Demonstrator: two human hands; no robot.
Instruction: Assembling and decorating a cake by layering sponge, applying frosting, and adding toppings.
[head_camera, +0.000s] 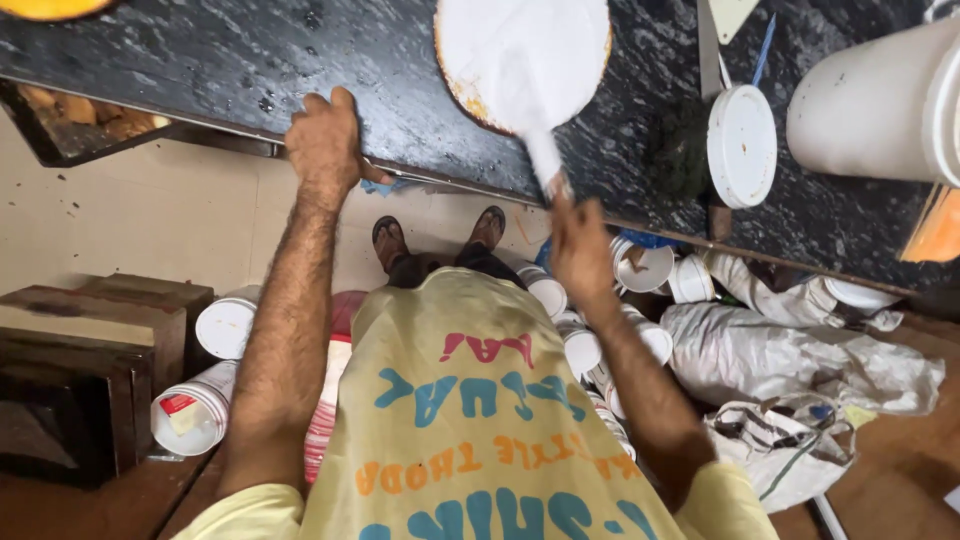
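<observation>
left hand (325, 140): sits flat on the near edge of the dark stone desk (250, 60), fingers curled over the lip and holding nothing. Looks like it's just there to brace the person while they lean in.

right hand (580, 245): closed round the very end of a white handle, fingers wrapped tight. Gripping that far back probably gives reach across the desk without stepping closer.

white paddle (520, 50): a big round flat thing with an orange-brown rim. It lies on or just over the desk top, can't tell which, out past the right hand.

long axis: runs from the grip, near the desk's front edge, up and slightly left. Round head points away from the person, handle points back at them.

small white lid (741, 145): flat on the desk, right of the paddle and apart from it.

big white bucket (880, 100): stands at the far right of the desk.

white tubs (580, 345): piled on the floor under the desk edge by the person's sandalled feet, beside crumpled white sacks (790, 355).

wooden boxes (90, 350): on the floor to the left, with two more tubs lying against them.
</observation>
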